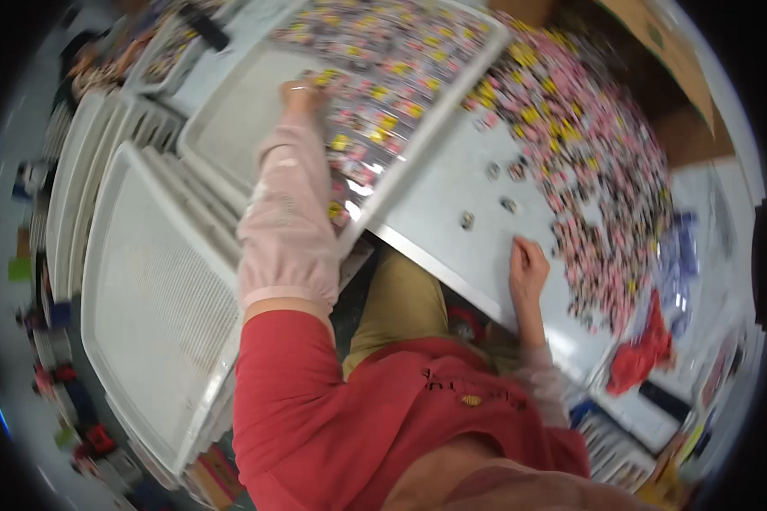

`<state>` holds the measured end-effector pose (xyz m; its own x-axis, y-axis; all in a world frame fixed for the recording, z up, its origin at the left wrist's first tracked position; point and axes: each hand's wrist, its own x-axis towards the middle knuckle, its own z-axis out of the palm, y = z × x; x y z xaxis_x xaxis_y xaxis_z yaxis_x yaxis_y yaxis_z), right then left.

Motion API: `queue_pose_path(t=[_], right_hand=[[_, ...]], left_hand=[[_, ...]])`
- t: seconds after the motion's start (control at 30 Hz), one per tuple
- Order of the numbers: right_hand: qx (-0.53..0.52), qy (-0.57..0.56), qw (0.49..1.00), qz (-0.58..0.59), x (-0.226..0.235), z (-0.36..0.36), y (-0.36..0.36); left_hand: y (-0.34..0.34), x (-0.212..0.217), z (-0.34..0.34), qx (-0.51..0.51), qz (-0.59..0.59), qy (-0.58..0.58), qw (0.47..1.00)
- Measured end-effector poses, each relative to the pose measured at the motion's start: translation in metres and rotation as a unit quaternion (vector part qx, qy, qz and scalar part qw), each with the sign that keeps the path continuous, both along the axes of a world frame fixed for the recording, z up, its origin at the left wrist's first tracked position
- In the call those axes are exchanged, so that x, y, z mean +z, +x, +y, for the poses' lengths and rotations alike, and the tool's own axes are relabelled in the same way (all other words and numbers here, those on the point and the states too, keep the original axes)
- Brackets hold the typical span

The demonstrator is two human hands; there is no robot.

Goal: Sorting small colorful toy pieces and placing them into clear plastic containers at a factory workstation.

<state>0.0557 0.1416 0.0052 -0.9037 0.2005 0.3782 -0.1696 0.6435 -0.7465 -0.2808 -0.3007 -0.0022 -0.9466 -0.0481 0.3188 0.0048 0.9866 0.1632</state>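
My left hand [302, 95] reaches far forward over a large white tray [230, 128], its fingers bent together beside rows of small packs in clear film [375, 119]. These packs have pink, yellow and black on them. What the left fingers hold, if anything, is too blurred to make out. My right hand [529, 267] is low over the pale tabletop [443, 204], fingers curled in, and whatever may be in them is hidden. Just beyond it lie a few loose small dark pieces [508, 204]. A big heap of small pink, yellow and black pieces [605, 187] spreads to its right.
Stacked white trays [162, 298] stand at my left, next to the work tray. A cardboard box [699, 128] is behind the heap. Red plastic [641, 351] and bluish clear plastic [678, 272] lie at the right. Another filled tray [169, 58] sits at the far left.
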Motion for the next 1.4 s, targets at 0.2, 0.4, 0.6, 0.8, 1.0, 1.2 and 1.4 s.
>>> queue_pose_path(t=[0.2, 0.4, 0.6, 0.8, 1.0, 1.2, 1.4], right_hand=[[-0.014, -0.049, 0.998, -0.027, -0.008, 0.004, -0.008], [0.025, -0.152, 0.987, -0.053, 0.018, 0.03, 0.006], [-0.3, 0.125, 0.934, 0.149, 0.034, 0.188, 0.054], [-0.4, 0.401, 0.811, -0.144, 0.022, 0.293, 0.121], [-0.378, 0.366, 0.809, -0.263, 0.021, 0.31, 0.127], [-0.394, 0.182, 0.863, -0.26, 0.042, 0.325, 0.133], [-0.33, 0.127, 0.935, 0.028, 0.066, 0.297, 0.119]], left_hand=[[-0.017, 0.024, -0.016, -0.009, -0.151, -0.222, 0.963], [-0.021, 0.055, 0.025, 0.256, -0.064, 0.416, 0.87], [0.015, 0.124, 0.142, -0.137, 0.031, 0.583, 0.8], [0.162, 0.146, 0.275, -0.303, -0.114, 0.611, 0.723], [0.221, 0.052, 0.294, -0.323, -0.13, 0.485, 0.802], [0.284, -0.003, 0.284, -0.277, 0.015, 0.215, 0.936], [0.273, -0.007, 0.324, -0.322, 0.011, 0.304, 0.896]])
